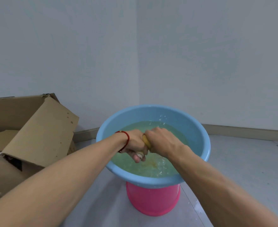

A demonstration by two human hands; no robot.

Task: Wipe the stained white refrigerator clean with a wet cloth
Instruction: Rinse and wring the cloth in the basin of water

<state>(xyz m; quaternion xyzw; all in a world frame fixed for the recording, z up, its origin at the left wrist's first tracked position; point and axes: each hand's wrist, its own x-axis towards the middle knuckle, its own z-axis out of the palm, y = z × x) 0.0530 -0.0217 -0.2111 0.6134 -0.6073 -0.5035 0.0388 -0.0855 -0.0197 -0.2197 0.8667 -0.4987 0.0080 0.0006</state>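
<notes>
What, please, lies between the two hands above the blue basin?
In the head view, a twisted yellowish cloth bridges the left hand and right hand; both grip it over the basin.

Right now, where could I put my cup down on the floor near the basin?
The floor right of the basin, out to the skirting, is bare, as is the strip in front of the pink stool. Left is crowded by the box. Over the water both hands wring the cloth.
</notes>
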